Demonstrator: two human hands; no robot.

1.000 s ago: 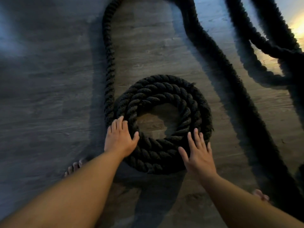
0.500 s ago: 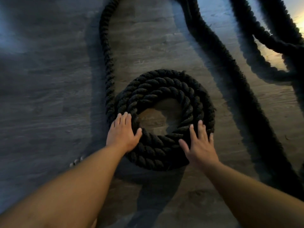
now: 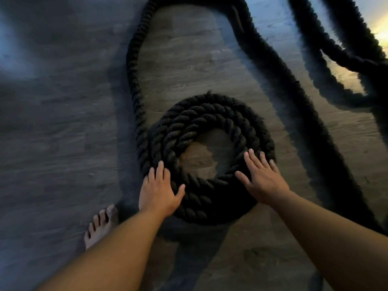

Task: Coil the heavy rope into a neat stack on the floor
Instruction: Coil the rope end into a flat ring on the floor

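Observation:
A thick black twisted rope lies on the wooden floor, partly wound into a round coil [image 3: 212, 120] of several turns with a bare gap in its middle. From the coil's left side the loose rope [image 3: 134, 66] runs away up the floor, bends at the top and comes back down on the right. My left hand [image 3: 158, 191] rests flat on the coil's near-left edge, fingers spread. My right hand [image 3: 261, 177] lies flat on the near-right part of the coil, fingers apart. Neither hand grips the rope.
My bare left foot [image 3: 100, 224] stands on the floor just left of my left arm. More loose rope loops [image 3: 336, 57] lie at the upper right, near a bright patch of light. Grey wood floor [image 3: 54, 133] stretches to the left.
Both hands have stayed flat on the near side of the coil, the right one sliding a little further onto it. My left foot has come into view.

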